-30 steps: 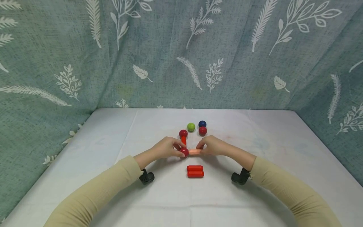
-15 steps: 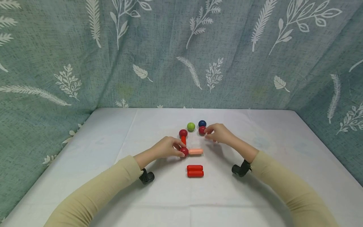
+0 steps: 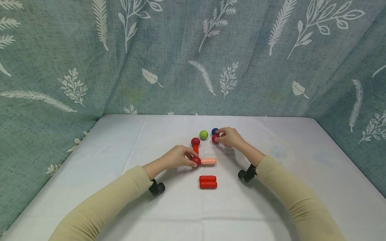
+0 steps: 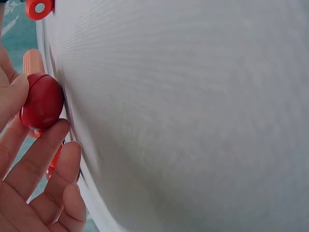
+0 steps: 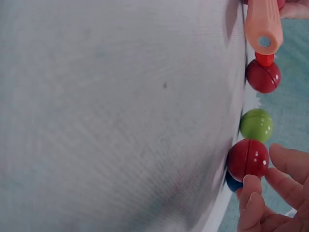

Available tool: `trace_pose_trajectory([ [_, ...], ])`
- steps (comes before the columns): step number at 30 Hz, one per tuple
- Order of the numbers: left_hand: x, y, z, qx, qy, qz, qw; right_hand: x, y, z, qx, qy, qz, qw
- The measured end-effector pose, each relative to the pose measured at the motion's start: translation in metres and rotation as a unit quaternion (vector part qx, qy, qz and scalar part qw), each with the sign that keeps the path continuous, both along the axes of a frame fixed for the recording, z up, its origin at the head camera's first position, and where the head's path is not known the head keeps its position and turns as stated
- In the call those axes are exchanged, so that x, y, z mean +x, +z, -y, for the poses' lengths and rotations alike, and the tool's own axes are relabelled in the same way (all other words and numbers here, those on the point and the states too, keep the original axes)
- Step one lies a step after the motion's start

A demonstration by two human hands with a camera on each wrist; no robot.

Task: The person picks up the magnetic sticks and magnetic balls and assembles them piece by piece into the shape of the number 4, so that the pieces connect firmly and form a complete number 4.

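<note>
Left hand (image 3: 177, 156) pinches a red ball (image 3: 197, 162) between thumb and fingers, mid-desk (image 3: 144, 211), salmon rod (image 3: 208, 162) beside it. Right hand (image 3: 231, 138), fingers slightly parted, grips another red ball (image 5: 247, 159) near the blue ball (image 3: 214, 131).

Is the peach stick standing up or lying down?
Lying down: the peach stick stretches sideways from the red ball in the left hand.
</note>
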State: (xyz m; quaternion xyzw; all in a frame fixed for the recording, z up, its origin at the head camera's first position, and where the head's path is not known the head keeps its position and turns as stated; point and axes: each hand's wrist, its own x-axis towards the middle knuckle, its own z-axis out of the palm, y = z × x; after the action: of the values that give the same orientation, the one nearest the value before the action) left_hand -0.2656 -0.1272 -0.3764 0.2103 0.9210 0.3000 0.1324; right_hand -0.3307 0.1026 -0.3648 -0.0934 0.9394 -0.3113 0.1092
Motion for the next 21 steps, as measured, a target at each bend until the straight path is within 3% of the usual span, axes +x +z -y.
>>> trace_pose_trajectory([
  [21, 0.0019, 0.0014, -0.0013, -0.007, -0.002, 0.0, 1.0, -0.0011, -0.0051, 0.005, 0.003, 0.003, 0.023, 0.9997],
])
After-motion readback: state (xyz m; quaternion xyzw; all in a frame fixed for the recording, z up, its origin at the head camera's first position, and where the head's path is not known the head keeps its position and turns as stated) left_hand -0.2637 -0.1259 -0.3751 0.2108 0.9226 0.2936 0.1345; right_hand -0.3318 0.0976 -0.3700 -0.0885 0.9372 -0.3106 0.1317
